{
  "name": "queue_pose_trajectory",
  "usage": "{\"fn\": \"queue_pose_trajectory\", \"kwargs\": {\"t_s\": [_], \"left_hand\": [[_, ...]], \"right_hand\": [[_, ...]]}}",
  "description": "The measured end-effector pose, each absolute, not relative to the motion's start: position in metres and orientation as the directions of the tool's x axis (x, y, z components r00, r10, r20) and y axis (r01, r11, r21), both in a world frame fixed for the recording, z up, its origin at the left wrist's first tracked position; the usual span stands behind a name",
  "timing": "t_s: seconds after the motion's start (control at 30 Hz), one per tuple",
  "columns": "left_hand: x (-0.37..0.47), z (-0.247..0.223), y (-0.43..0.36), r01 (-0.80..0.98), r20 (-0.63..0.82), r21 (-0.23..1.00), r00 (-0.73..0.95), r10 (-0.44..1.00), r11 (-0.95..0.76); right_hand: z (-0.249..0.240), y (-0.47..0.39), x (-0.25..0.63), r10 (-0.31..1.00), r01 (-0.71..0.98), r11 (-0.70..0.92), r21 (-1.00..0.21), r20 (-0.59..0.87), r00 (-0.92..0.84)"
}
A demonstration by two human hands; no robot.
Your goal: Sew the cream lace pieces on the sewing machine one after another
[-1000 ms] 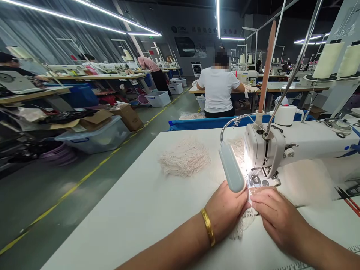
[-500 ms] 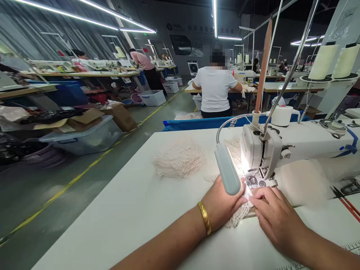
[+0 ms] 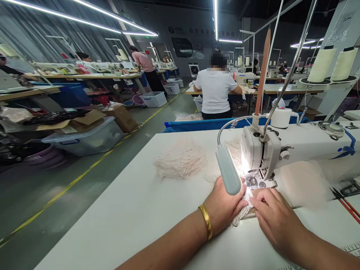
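A white sewing machine stands at the right, its needle area lit brightly. Just in front of its plate, my left hand, with a gold bracelet at the wrist, pinches a cream lace-like fabric. The fabric's loose edge hangs below the fingers. My right hand has its thumb and index finger pressed together on the right edge of the same fabric. A grey lamp head partly covers my left fingers. Left of the machine lies a pile of cream knitted pieces.
Red-handled scissors lie at the far right. Sheer pale fabric sits under the machine arm. A blue cloth runs along the table's back edge. Beyond it a person in a white shirt sits. Plastic bins stand on the floor.
The loose fabric edge below my left hand has drawn in and less of it hangs out. Both hands stay in nearly the same place. The view has shifted slightly.
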State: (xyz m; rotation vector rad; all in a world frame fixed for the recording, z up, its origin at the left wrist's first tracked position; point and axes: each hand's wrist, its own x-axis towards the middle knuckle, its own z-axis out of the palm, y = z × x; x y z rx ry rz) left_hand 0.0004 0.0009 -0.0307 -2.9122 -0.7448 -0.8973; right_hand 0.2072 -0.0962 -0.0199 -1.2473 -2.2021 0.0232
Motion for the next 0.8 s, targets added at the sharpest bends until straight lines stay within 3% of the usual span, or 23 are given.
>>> {"fn": "queue_pose_trajectory", "kwargs": {"t_s": [0.8], "left_hand": [[-0.001, -0.015, -0.001, 0.493, 0.395, 0.16, 0.762, 0.513, -0.855]], "right_hand": [[-0.022, -0.094, 0.207, 0.749, 0.772, 0.584, -0.251, 0.533, -0.393]]}}
